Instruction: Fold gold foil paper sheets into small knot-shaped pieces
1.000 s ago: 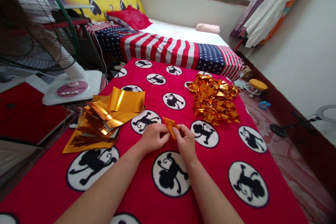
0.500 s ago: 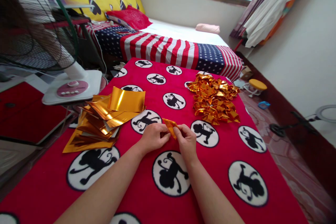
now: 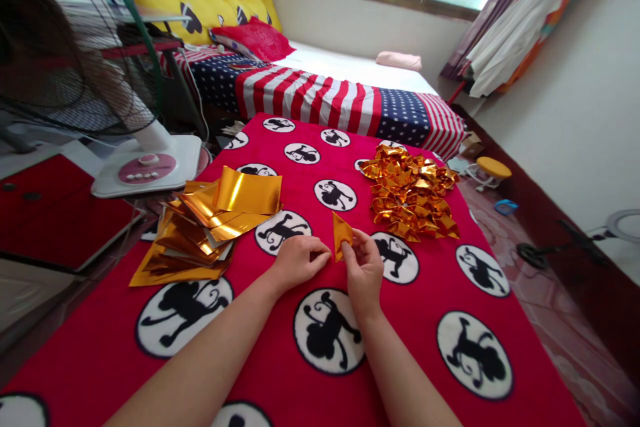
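Between the thumb and fingers of my right hand is a folded piece of gold foil paper, its pointed end up. My left hand is just to the left of it, fingers curled in and thumb against them, apart from the paper with nothing visible in its grasp. Loose sheets of gold foil paper lie in an uneven stack to the left. On the right is a heap of folded gold foil pieces. All of this rests on a red cloth patterned with black monkeys in white circles.
A fan with a white base stands left of the table. Beyond the far edge is a bed with a flag-print cover. On the floor to the right are a yellow stool and a dark stand.
The folded foil piece has turned from a slant to point upward and moved slightly right in my right hand. My left hand has come away from it.
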{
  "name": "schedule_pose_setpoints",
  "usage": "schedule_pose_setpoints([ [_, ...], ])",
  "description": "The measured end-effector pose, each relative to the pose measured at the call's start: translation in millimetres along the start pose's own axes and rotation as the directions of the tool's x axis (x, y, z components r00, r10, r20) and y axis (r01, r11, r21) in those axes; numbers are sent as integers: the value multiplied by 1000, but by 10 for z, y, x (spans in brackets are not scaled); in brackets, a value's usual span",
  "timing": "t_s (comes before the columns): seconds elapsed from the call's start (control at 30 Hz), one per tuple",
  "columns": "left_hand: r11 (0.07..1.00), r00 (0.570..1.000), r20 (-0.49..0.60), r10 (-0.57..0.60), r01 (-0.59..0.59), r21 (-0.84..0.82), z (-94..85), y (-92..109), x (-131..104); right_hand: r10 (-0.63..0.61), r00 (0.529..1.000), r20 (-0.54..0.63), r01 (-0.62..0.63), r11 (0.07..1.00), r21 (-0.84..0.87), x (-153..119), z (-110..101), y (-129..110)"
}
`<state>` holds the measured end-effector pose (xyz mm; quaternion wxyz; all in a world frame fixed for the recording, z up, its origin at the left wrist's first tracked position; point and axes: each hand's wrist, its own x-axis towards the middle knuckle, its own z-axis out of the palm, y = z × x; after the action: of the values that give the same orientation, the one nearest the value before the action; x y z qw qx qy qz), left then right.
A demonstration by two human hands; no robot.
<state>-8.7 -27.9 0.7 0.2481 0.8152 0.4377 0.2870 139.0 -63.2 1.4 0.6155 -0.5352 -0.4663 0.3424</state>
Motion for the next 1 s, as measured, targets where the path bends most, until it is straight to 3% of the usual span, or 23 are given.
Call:
schedule_pose_setpoints([
  [0.2, 1000, 1000, -8, -15, 15, -6, -20, 10, 8, -27, 997, 68, 21, 997, 77, 45, 91, -254],
  [0.43, 996, 993, -101, -61, 53, -77, -12, 5, 7, 90, 994, 69, -97, 989, 113, 354, 134, -21],
  [0.53, 986, 969, -217, -121, 91, -143, 0, -20, 25, 138, 989, 61, -145, 982, 122, 439, 120, 62],
  [0.63, 936, 910, -318, -266, 165, -309, 7, -72, 50, 154, 984, 94, -167, 975, 146, 426, 100, 84],
  [0.7, 863, 879, -310, -361, 189, -468, 10, -114, 63, 157, 974, 166, -182, 972, 149, 376, 86, 82],
  [0.8, 736, 880, -235, -412, 169, -655, 11, -163, 70, 158, 945, 288, -202, 971, 131, 298, 66, 79],
  [1.0, 686, 879, -199, -433, 179, -705, -4, -170, 60, 145, 950, 276, -195, 967, 166, 242, 42, 73],
])
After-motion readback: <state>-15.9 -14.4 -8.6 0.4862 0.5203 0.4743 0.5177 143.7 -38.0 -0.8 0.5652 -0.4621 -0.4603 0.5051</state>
